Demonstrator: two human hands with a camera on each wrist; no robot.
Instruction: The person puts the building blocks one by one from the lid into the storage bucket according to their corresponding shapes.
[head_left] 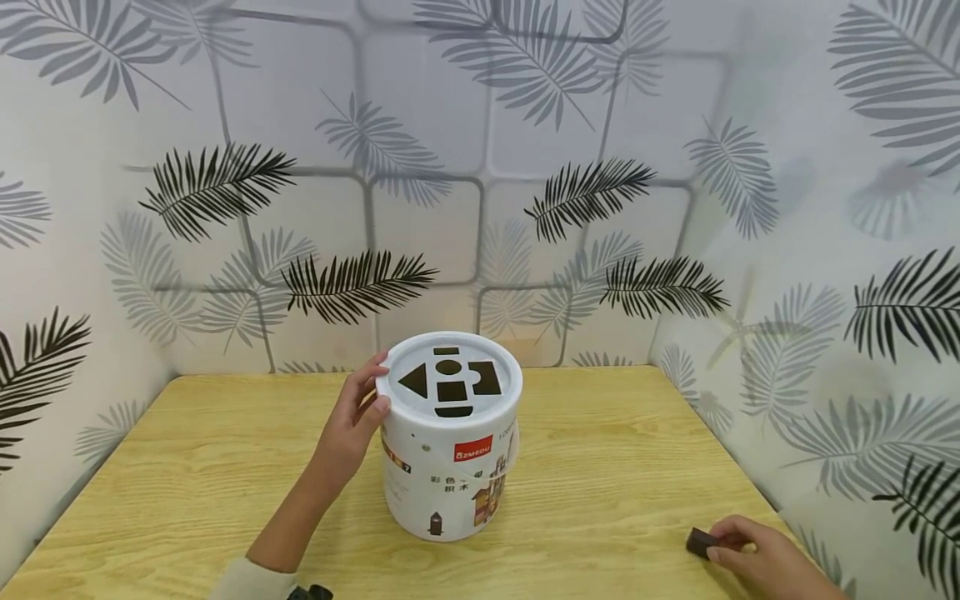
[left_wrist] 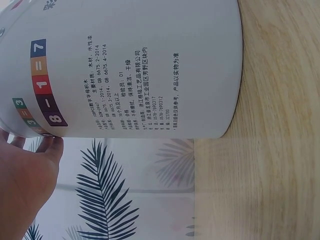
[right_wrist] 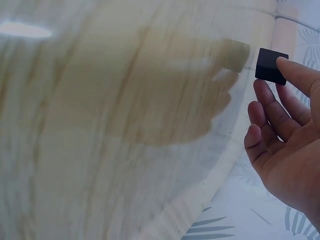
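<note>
A white bucket [head_left: 420, 475] with printed pictures and lettering stands upright on the table, left of the middle. Its white lid [head_left: 512, 390] has several shaped cut-outs, among them a triangle, a circle and a square. Against the left side of the lid's rim rests my left hand [head_left: 352, 417], thumb toward the front and fingers farther back. In the left wrist view its fingertips [left_wrist: 56, 150] touch the bucket's wall. At the right front, my right hand [head_left: 772, 558] pinches a small dark block [head_left: 701, 543] between thumb and fingers. The block's flat square face [right_wrist: 270, 65] shows in the right wrist view.
The yellow wood-grain table [head_left: 600, 467] reaches back to a pale wall sheet [head_left: 420, 233] with a leaf print. A similar sheet rises along the right edge, close to my right hand. A thin white handle [head_left: 513, 450] hangs at the bucket's right side.
</note>
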